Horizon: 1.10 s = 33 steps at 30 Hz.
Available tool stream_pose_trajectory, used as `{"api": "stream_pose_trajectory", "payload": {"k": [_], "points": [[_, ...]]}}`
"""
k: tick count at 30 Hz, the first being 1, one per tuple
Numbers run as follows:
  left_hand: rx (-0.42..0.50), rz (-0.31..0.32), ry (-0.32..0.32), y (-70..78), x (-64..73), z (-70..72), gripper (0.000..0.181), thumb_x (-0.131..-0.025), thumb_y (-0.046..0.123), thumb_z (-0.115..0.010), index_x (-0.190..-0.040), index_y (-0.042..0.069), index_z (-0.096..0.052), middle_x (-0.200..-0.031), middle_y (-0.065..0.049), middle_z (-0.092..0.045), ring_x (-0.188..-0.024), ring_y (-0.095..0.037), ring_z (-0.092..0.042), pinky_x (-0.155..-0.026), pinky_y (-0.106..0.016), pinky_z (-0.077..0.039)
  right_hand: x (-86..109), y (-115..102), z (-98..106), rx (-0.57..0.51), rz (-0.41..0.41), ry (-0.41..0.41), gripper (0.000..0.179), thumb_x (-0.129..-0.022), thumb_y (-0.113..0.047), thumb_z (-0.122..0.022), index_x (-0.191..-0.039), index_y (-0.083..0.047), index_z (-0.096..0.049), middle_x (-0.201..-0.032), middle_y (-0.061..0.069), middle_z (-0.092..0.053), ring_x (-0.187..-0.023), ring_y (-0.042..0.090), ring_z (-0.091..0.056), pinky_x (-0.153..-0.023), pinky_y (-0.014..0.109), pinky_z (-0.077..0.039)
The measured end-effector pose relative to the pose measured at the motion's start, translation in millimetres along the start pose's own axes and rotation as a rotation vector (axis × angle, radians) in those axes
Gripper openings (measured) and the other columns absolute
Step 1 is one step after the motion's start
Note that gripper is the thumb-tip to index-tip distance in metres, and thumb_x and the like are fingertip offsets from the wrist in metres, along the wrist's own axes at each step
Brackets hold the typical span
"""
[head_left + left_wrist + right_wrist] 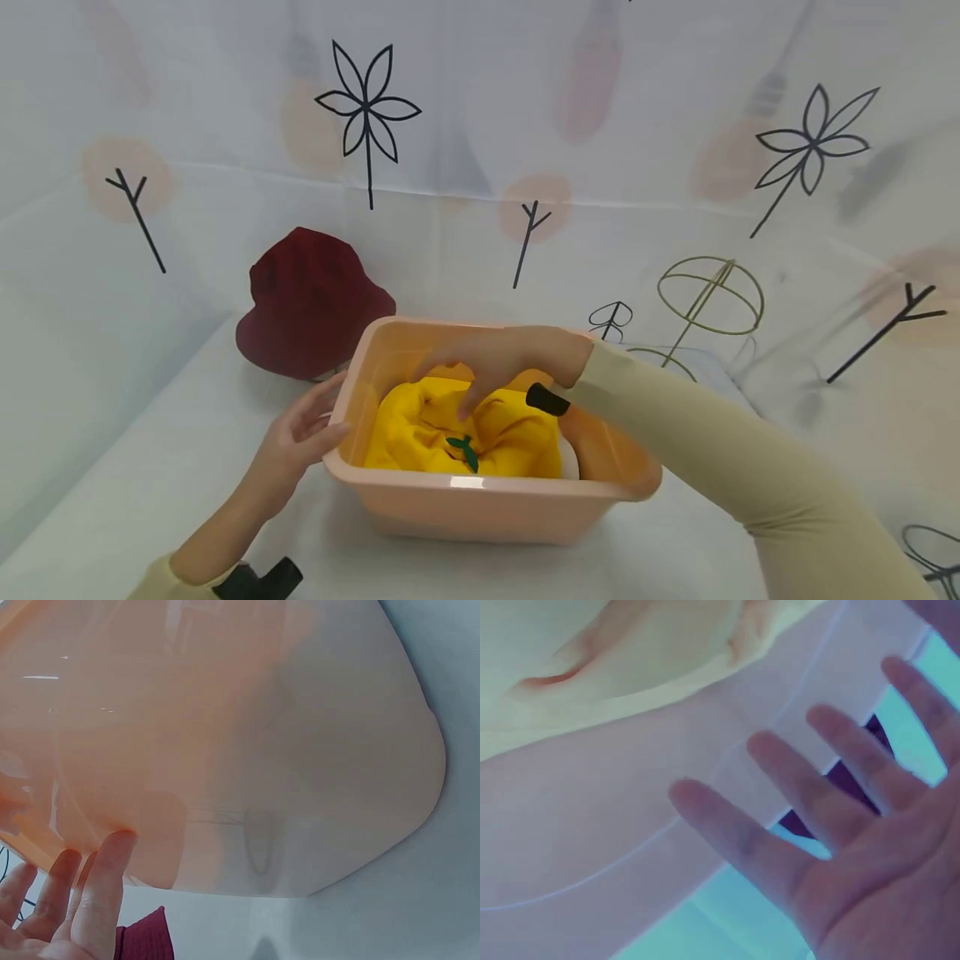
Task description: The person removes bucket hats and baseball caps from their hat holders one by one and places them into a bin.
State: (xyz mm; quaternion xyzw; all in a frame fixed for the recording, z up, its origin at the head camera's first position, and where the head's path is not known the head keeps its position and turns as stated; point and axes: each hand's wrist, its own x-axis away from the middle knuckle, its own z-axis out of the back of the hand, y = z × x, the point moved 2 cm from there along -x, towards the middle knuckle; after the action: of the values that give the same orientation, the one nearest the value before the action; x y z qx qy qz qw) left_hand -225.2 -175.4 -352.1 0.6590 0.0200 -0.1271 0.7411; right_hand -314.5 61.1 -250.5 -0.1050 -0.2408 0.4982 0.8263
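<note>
A peach plastic basin (487,508) stands on the white surface, with a bundle of yellow cloth (405,425) inside it. On top of the cloth lies a green leaf-shaped piece (468,454), and something white (570,460) shows at its right edge. My left hand (296,442) rests against the basin's left side, thumb at the rim; in the left wrist view its straight fingers (105,881) touch the outer wall. Over the yellow cloth hovers my right hand (495,358), palm down. Its fingers (787,780) are spread with nothing between them in the right wrist view.
Behind the basin to the left, a dark red brimmed hat (311,304) stands near the backdrop. A gold wire stand (708,296) rises at the back right, behind my right forearm. White patterned cloth (450,167) hangs along the back.
</note>
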Motion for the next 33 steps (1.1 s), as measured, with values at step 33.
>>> {"api": "stream_pose_trajectory", "payload": {"k": [33], "points": [[0.014,-0.005,0.005,-2.2,0.9,0.4,0.057,-0.091,0.014,-0.055,-0.144,0.013,-0.034,-0.133,-0.021,-0.045,-0.103,-0.01,-0.059,-0.079,-0.027,-0.052,-64.2,-7.3,54.6,-0.357,-0.266,0.585,0.056,-0.079,-0.042,-0.072,-0.126,-0.02,-0.052,-0.121,0.003,-0.055,-0.097,0.016,-0.055,-0.072,0.026,-0.053]]}}
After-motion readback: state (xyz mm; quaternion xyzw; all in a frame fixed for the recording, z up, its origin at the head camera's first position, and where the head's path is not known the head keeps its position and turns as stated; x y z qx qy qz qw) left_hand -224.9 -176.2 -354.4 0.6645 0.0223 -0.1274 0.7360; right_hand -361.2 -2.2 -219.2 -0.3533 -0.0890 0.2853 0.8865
